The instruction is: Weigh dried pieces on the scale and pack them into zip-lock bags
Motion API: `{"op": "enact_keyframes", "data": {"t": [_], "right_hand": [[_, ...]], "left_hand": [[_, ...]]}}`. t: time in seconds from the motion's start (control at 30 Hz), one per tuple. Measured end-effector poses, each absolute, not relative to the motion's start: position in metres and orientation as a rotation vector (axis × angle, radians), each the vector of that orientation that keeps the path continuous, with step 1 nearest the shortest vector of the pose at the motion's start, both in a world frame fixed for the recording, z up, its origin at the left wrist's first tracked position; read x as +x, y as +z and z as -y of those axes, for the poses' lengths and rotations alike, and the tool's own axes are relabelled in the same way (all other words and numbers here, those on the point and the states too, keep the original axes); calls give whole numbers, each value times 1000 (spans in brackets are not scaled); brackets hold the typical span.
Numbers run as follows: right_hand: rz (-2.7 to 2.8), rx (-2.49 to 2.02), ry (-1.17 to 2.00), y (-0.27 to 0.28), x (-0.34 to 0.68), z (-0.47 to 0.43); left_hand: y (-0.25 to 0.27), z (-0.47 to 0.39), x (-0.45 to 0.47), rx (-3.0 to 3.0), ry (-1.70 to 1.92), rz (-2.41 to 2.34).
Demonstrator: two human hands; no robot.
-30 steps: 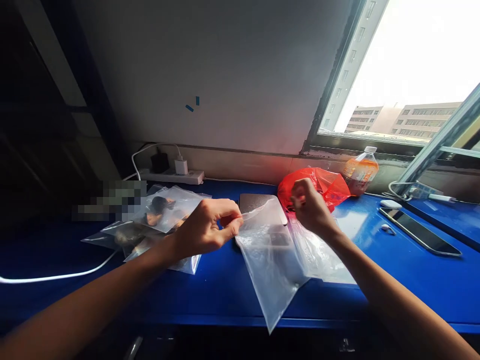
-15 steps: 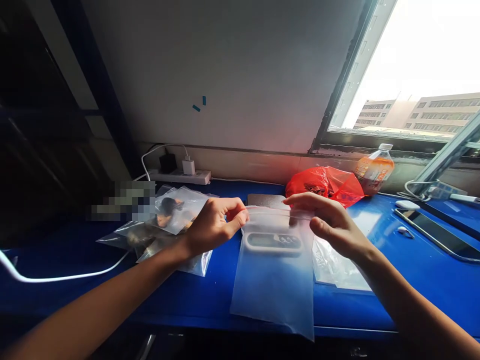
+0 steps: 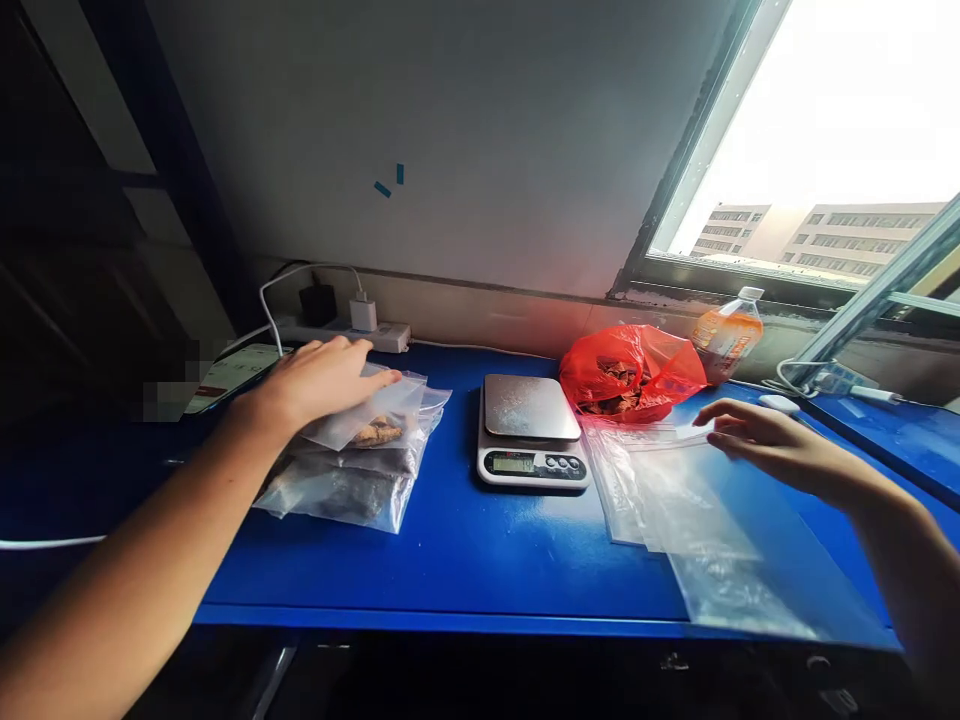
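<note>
My left hand [image 3: 322,375] reaches over a pile of clear zip bags [image 3: 375,490], its fingers stretched out on or just above the top one. Brown dried pieces [image 3: 377,432] show inside that bag. At the right, my right hand [image 3: 765,440] has thumb and fingers close together at the top edge of a clear zip bag [image 3: 735,575], which looks empty and slants over other flat bags [image 3: 626,500]. Between my hands stands a kitchen scale [image 3: 532,425] with a bare metal plate and a lit display too small to read.
An open red plastic bag [image 3: 675,355] of brown dried pieces sits behind the scale, beside an orange drink bottle [image 3: 727,335]. A power strip [image 3: 390,337] with chargers lies along the wall. The blue table's front edge [image 3: 450,618] runs below.
The clear bag has moved from in front of the scale to the right with my right hand, uncovering the scale. My left hand has let go of it and moved left over the filled bags.
</note>
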State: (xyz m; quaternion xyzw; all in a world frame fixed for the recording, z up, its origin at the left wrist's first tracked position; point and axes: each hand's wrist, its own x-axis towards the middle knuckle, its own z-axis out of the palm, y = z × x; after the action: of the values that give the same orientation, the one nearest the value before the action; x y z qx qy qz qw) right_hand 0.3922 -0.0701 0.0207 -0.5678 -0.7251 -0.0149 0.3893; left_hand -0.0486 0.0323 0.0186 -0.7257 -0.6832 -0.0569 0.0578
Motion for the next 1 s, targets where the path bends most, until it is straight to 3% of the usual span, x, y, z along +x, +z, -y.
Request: {"op": "enact_keyframes", "data": {"t": [0.1,0.33,0.6,0.77,1.0], "right_hand": [[1886,-1610,-190,11,398,56],[2100,-1773,-345,4,390,27],[2072,-1170,505,-4,241,30],[1658,-925,1196,-23,222,37],[1438,-790,1503,-19,228,53]], "left_hand": [[12,-44,-59,-2180,-75,2176],[10,-37,-43,-2263,-332,2002],[8,-6,-1,-2586,-719,1551],[9,29,25,-2754,-1041,1073],[1,46,38,-2819,-1048,1010]]}}
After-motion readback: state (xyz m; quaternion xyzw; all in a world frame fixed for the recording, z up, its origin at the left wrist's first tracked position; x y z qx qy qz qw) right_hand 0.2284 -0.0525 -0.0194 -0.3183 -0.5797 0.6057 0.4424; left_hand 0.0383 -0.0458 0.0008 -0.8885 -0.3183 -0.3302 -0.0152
